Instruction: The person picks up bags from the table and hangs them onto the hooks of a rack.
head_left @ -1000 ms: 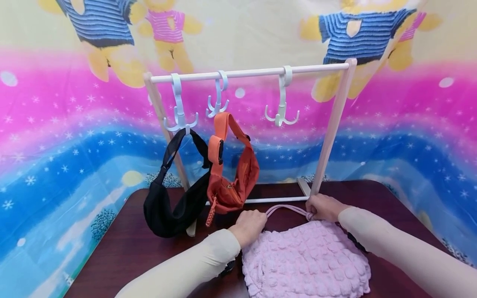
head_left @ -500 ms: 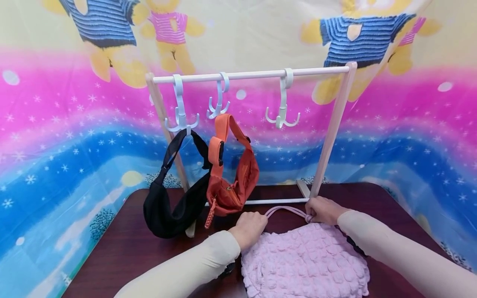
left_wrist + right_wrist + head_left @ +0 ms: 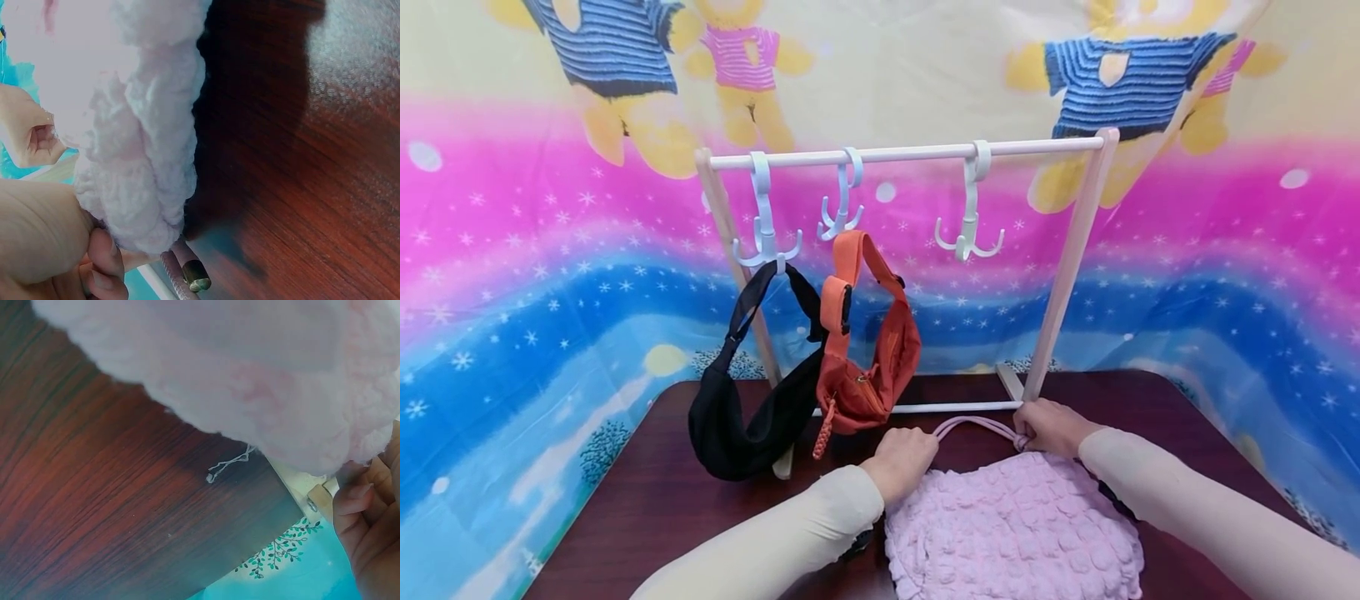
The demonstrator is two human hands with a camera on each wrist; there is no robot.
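A pink, puckered handbag is held by its top corners between both hands, near the table's front. My left hand grips the left corner where the cord strap begins. At the other corner my right hand pinches the bag beside the strap's knot. In the left wrist view, curled fingers lie under the bag's edge, and a cord with a gold-coloured metal end hangs beside it. The right wrist view shows fingers closed at the bag's corner and a loose thread dangling below.
Behind the bag stands a pale rack with several multi-prong hooks. A black bag and an orange bag hang at its left. One hook at the right carries nothing. The dark wooden table lies beneath.
The head view has tilted up slightly, so the scene sits a little lower. Both hands keep their grip on the handbag, nearly still.
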